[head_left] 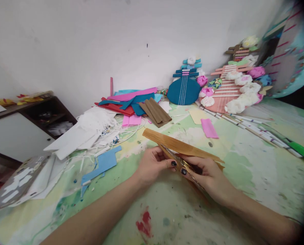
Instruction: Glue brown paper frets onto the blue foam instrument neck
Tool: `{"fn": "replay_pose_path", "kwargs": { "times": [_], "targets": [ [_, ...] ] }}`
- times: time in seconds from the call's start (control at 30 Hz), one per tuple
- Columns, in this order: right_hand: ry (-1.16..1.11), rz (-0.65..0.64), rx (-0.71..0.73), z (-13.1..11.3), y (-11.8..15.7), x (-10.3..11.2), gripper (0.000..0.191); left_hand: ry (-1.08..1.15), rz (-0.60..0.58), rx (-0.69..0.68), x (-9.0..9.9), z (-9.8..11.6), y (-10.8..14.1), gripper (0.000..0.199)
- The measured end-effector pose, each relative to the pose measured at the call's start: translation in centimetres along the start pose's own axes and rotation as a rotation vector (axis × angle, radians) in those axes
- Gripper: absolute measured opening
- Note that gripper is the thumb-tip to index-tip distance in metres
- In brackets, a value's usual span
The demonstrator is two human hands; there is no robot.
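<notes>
Over the table's front half, my left hand [152, 165] is closed, its thumb pinching the golden-brown crepe paper [172, 141] from below. The paper stretches past both hands as a long folded strip. My right hand [209, 175] is wrapped round a pair of scissors [179, 159] with gold-coloured parts. Their blades point up and left, towards my left fingers, and lie against the near side of the paper. Whether the blades are apart is hard to see. Part of the paper hangs below the scissors, half hidden by my hands.
Behind my hands lie a folded brown crepe sheet [155, 112], a pink paper piece [209, 128] and coloured sheets. White paper and cords [95, 122] crowd the left, near a blue scrap [104, 163]. Lute-shaped crafts [184, 90] lean at the back. Sticks and a green-handled tool [301, 152] lie right.
</notes>
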State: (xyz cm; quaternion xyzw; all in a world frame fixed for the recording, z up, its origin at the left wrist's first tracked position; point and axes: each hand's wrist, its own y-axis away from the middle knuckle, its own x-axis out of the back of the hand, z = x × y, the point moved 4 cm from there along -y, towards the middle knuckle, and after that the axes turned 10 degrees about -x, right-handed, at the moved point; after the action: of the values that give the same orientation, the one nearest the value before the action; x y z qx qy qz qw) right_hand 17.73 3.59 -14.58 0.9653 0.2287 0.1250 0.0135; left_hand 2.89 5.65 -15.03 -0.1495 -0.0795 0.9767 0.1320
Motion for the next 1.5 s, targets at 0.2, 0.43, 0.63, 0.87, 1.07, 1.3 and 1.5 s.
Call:
{"fn": "replay_pose_path", "kwargs": {
  "times": [0.2, 0.43, 0.63, 0.87, 1.07, 1.3, 1.5],
  "targets": [
    [-0.199, 0.281, -0.014, -0.1, -0.5, 2.4, 0.037, -0.018, 0.088, 0.016, 1.1, 0.5, -0.2, 0.046],
    [-0.337, 0.542, 0.036, -0.3, -0.5, 6.1, 0.053, -0.055, 0.138, -0.056, 2.1, 1.8, -0.4, 0.024],
    [-0.256, 0.581, 0.028, -0.7, -0.3, 6.3, 0.036, 0.023, 0.176, -0.121, 2.3, 2.5, -0.5, 0.02],
    [-0.105, 0.509, -0.08, -0.5, -0.9, 5.5, 0.041, 0.074, 0.189, -0.166, 2.7, 2.8, -0.8, 0.019],
    [-0.255, 0.355, -0.1, -0.5, -1.0, 4.5, 0.042, 0.05, 0.229, -0.165, 3.0, 2.7, -0.9, 0.021],
    [-0.349, 0.131, -0.265, 0.0, -0.7, 2.5, 0.04, 0.019, 0.18, -0.117, 2.5, 2.4, -0.8, 0.023],
    [-0.132, 0.182, -0.188, -0.2, -0.4, 2.5, 0.039, 0.018, 0.168, -0.116, 2.7, 2.5, -0.9, 0.02]
  ]
}}
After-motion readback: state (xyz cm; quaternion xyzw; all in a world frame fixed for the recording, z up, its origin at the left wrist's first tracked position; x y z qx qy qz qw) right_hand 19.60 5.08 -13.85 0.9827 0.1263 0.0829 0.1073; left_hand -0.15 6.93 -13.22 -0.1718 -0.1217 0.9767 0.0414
